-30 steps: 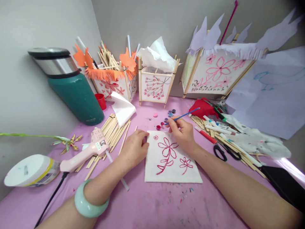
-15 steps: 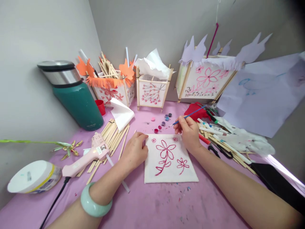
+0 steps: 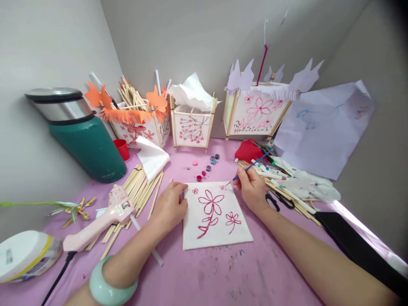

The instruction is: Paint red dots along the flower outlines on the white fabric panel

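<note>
A square white painted panel lies flat on the purple tabletop, bearing dark pink flowers and leaves. My left hand is at its left edge, fingers curled and thumb and forefinger steadying the upper left corner. In my right hand is a thin blue paintbrush, pinched between thumb and fingers. Its tip meets the small flower near the panel's upper right corner. Small paint pots in red, blue and dark colours stand just beyond the panel.
Left are a pale pink glue gun, wooden sticks, a teal bottle and a white tub. Decorated lanterns stand along the wall. Scissors, pens, sticks and a black slab-like object lie right.
The brush has come down from beside the red paint pots to the panel's upper right flower. My left hand stays at the panel's left edge. The camera view has shifted.
</note>
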`<state>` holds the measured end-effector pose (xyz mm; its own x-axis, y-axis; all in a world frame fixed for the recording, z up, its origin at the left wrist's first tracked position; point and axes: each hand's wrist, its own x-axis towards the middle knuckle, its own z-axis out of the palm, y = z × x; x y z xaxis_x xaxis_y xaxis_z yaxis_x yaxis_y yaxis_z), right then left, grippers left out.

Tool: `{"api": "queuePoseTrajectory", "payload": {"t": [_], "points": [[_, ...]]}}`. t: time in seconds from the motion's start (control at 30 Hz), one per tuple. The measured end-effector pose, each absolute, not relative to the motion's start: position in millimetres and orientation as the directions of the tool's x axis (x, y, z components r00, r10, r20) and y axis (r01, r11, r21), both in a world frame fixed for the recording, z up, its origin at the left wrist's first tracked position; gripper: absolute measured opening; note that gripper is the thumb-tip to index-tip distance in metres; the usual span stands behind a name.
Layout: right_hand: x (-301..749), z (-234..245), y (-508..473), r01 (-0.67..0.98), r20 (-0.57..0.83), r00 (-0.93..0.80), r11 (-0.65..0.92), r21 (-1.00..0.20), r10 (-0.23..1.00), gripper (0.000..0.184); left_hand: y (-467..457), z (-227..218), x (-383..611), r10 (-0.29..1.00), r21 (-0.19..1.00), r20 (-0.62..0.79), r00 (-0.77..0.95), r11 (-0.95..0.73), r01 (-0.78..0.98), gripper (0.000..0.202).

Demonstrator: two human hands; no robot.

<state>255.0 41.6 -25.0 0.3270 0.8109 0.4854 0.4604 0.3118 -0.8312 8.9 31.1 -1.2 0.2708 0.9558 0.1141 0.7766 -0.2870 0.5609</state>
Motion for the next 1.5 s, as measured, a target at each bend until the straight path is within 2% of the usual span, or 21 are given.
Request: {"api": "queuePoseTrajectory", "payload": {"t": [0.13, 0.27, 0.47, 0.97, 1.5], "points": [[248, -26, 38, 0.42, 0.478, 0.272, 0.344, -0.84, 0.835, 0.027, 31, -1, 9, 0.956, 0.553, 0.118, 0.27, -0.289, 0.781, 0.035], [235, -21, 31, 0.351, 0.427, 0.128, 0.362, -0.864, 0.895, 0.024, 31, -3, 9, 0.952, 0.545, 0.129, 0.276, -0.301, 0.783, 0.035], [217, -7, 37, 0.48, 0.504, -0.01, 0.447, -0.755, 0.863, 0.025, 31, -4, 9, 0.952, 0.538, 0.142, 0.273, -0.306, 0.785, 0.035], [216, -18, 42, 0.571, 0.583, -0.035, 0.495, -0.655, 0.812, 0.022, 33, -10, 7, 0.952, 0.556, 0.142, 0.27, -0.302, 0.775, 0.035], [215, -18, 42, 0.591, 0.592, -0.095, 0.524, -0.613, 0.8, 0.019, 33, -8, 8, 0.954, 0.562, 0.133, 0.27, -0.297, 0.772, 0.034]]}}
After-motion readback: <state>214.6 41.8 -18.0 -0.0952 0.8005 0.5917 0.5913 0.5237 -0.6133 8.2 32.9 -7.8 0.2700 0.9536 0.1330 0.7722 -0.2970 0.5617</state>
